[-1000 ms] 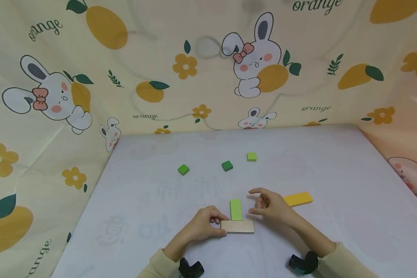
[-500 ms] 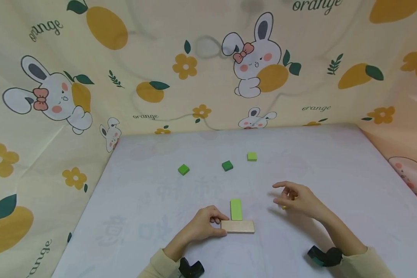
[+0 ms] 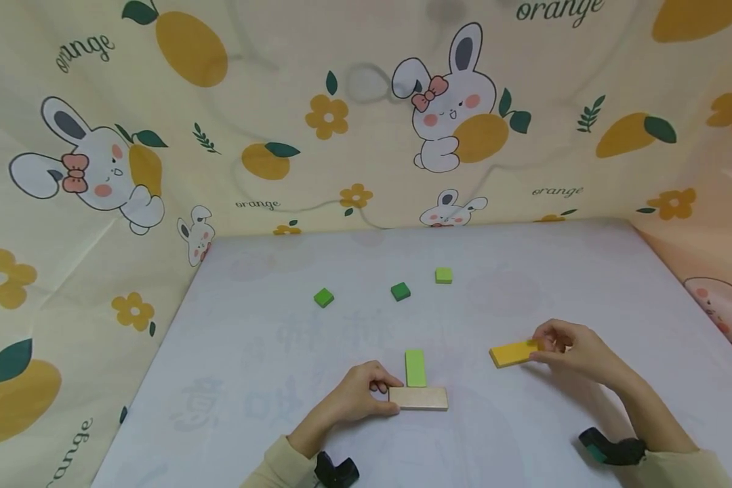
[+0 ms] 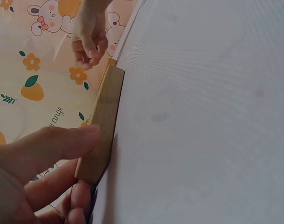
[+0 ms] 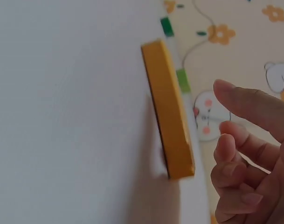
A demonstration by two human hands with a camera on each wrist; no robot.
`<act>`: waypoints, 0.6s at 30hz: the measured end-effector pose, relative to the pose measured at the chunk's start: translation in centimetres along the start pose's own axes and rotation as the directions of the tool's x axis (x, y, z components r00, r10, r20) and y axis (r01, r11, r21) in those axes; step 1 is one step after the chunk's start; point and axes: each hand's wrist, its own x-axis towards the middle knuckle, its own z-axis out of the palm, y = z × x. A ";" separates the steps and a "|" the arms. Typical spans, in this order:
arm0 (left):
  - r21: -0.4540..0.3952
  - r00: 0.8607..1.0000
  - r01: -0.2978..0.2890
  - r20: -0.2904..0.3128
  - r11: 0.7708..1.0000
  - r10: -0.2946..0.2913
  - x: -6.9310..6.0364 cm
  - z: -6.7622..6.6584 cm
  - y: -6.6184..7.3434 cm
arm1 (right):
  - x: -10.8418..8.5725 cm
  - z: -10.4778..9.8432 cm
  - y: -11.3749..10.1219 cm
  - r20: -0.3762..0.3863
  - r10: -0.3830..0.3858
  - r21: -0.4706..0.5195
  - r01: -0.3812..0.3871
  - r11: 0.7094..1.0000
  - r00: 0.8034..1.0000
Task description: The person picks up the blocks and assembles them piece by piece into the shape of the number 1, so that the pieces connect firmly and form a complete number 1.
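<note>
My left hand (image 3: 358, 393) pinches the left end of a plain wooden block (image 3: 423, 399) lying on the table. In the left wrist view the thumb lies along that wooden block (image 4: 107, 107), with fingers behind it. A light green block (image 3: 415, 368) stands out from its far side, seemingly touching it. My right hand (image 3: 579, 350) is at the right end of a yellow block (image 3: 512, 354), fingers loosely bent. From the right wrist view, a gap separates the right hand (image 5: 251, 158) from the yellow block (image 5: 167, 112).
Farther back on the white table (image 3: 268, 379) lie three small blocks: a green one (image 3: 324, 298), a dark green one (image 3: 400, 291) and a light green one (image 3: 443, 275). Behind the table hangs a printed cloth (image 3: 378, 135) with rabbits and oranges.
My right hand has moved right, away from the light green block, passing over the yellow block to its right end. The left hand and the wooden block have stayed in place.
</note>
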 end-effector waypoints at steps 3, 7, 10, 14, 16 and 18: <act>0.002 1.000 -0.002 0.003 1.000 0.002 0.0 0.0 0.0 | -0.6 -0.2 0.7 0.000 0.035 0.000 -0.035 0.999 0.999; 0.002 1.000 0.002 0.004 1.000 -0.002 0.0 0.0 -0.1 | -1.5 -0.1 1.0 0.023 0.141 -0.004 -0.141 0.990 0.990; 0.002 1.000 0.007 0.003 1.000 -0.007 0.0 0.0 -0.1 | -2.0 0.1 0.9 0.043 0.243 -0.024 -0.242 0.970 0.969; -0.003 1.000 0.013 0.000 1.000 -0.013 0.0 0.0 -0.1 | -2.2 0.5 0.5 0.042 0.311 -0.062 -0.308 0.949 0.950; -0.007 1.000 0.015 0.000 1.000 -0.015 0.0 0.0 -0.1 | -2.3 0.8 0.3 0.035 0.327 -0.076 -0.323 0.943 0.944; -0.010 1.000 0.016 0.001 1.000 -0.016 0.0 0.0 -0.1 | -2.2 1.2 0.1 0.027 0.340 -0.085 -0.337 0.938 0.940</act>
